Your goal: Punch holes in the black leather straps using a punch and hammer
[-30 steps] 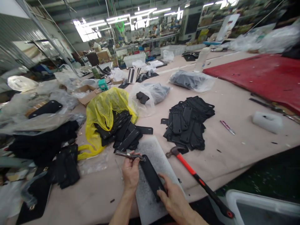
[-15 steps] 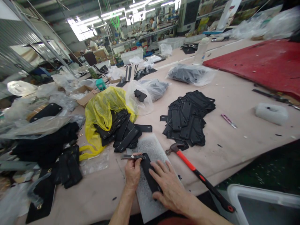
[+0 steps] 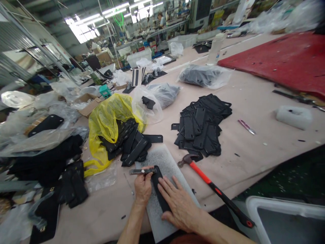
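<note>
My left hand (image 3: 142, 190) is closed around a dark metal punch (image 3: 136, 171), whose tip meets the upper end of a black strip (image 3: 157, 184). Flat over the strip's right side lies my right hand (image 3: 179, 205), fingers stretched out, pressing it against a speckled grey-white board (image 3: 160, 155). Part of the strip is hidden by that hand. To the right of the board rests a claw hammer (image 3: 201, 174) with a red and black handle. Beyond the board is a heap of similar black strips (image 3: 200, 130).
More black strips (image 3: 138, 147) spill from a yellow plastic bag (image 3: 104, 117) at left. Pink snips (image 3: 246, 126) and a white roll (image 3: 294, 117) lie at right. A white bin (image 3: 289, 211) stands by the table edge. A red board (image 3: 279, 61) lies at the back right.
The view has shifted slightly. My right hand sits a little farther left on the strip; my left hand keeps the punch at the strip's upper end.
</note>
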Available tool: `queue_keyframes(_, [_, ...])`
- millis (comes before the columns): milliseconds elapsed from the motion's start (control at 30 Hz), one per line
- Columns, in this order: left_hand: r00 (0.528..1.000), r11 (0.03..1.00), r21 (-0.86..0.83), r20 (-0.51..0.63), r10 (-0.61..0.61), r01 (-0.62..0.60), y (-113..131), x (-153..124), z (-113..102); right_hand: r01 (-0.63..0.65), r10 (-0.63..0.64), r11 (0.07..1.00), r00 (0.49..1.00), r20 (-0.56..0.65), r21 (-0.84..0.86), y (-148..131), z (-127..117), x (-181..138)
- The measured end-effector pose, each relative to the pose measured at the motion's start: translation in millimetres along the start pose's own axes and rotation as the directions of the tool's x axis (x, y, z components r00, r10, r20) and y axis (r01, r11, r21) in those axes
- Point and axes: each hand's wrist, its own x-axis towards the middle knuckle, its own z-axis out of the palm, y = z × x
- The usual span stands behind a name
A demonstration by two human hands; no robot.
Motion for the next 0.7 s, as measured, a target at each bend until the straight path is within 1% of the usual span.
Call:
queue_keyframes(333, [0.999, 0.997, 0.072, 0.023, 0.035, -0.036, -0.6, -0.2, 1.9, -0.006, 0.006, 1.0, 1.0, 0.013, 0.017, 0.6, -2.1, 0.1])
queue_keyframes(500, [0.994, 0.99, 0.096, 0.042, 0.103, -0.107, -3.7, 1.4, 6.8, -0.014, 0.014, 1.0, 1.0, 0.01, 0.01, 0.3, -2.3, 0.6])
queue_keyframes(600, [0.988, 0.977, 0.151, 0.036, 0.147, -0.151, -6.5, 3.9, 11.1, -0.007, 0.007, 1.0, 1.0, -0.005, 0.011, -0.6, -1.0, 1.3])
queue_keyframes(700, [0.975, 0.949, 0.222, 0.042, 0.22, -0.224, -10.9, 5.4, 10.5, 0.006, -0.005, 0.999, 1.0, -0.014, 0.04, 0.7, -1.8, 0.5])
